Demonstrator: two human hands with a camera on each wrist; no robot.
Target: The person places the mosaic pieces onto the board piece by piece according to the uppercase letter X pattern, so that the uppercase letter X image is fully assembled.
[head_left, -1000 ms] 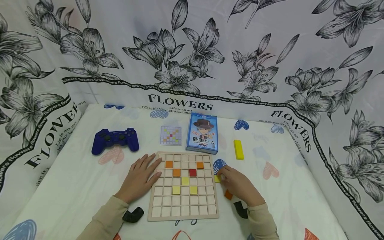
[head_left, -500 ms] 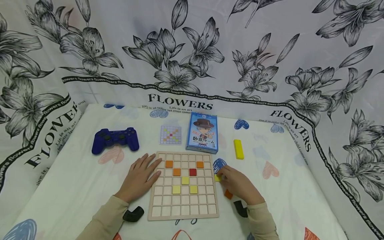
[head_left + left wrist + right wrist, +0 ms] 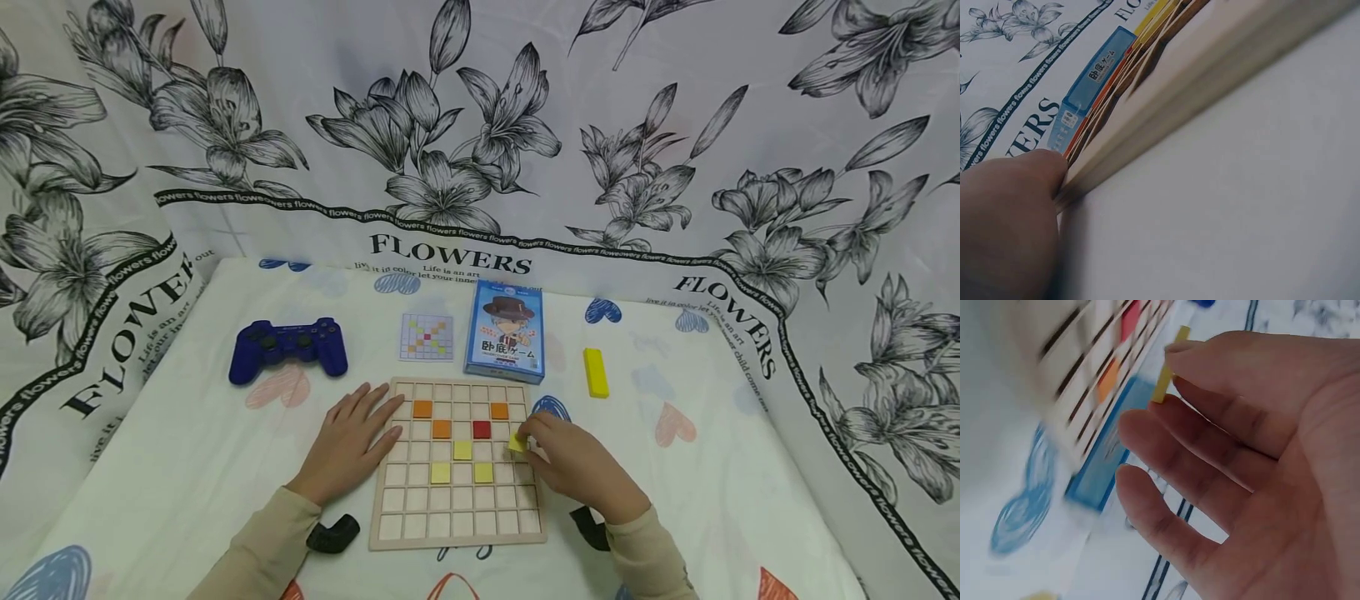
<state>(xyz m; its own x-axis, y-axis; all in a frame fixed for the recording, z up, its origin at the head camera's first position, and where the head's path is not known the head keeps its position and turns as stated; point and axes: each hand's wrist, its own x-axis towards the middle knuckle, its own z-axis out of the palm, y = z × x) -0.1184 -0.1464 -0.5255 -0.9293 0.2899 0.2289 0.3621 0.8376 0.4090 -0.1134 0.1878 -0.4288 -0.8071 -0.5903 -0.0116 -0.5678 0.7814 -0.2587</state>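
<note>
A wooden grid board [image 3: 459, 525] lies flat, with orange, red and yellow square tiles in some of its cells. My left hand [image 3: 348, 446] rests at the board's left edge, fingers extended, fingertips touching the frame; in the left wrist view the thumb [image 3: 1035, 178] lies against the board's side. Between thumb and fingertips, my right hand [image 3: 573, 467] pinches a yellow square tile [image 3: 517, 442] over the right part of the board. Seen edge-on in the right wrist view, that tile [image 3: 1171, 365] is thin, and the other fingers are loosely bent.
Behind the board lie a small pattern card [image 3: 427, 337] and a blue game box [image 3: 506, 333]. A blue game controller [image 3: 288, 350] is at the left, a yellow block [image 3: 596, 372] at the right. Black curved pieces [image 3: 333, 535] sit near both forearms.
My right hand has lifted the yellow tile from the cloth and moved left with it over the board's right side. The orange tile beside the board is now hidden. My left hand stays put.
</note>
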